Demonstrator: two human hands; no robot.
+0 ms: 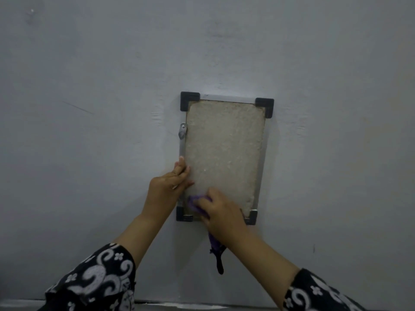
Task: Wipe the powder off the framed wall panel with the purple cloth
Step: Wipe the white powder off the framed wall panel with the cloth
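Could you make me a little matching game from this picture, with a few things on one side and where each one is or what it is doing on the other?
Things:
1. left hand
2. right hand
3. purple cloth
4. metal latch

Places or states:
A. on the frame's left edge, upper half
B. pressed against the panel's lower left corner
C. rests on the frame's left edge, fingers fairly straight
D. holds the cloth against the panel

Pairs: 1-C, 2-D, 3-B, 4-A
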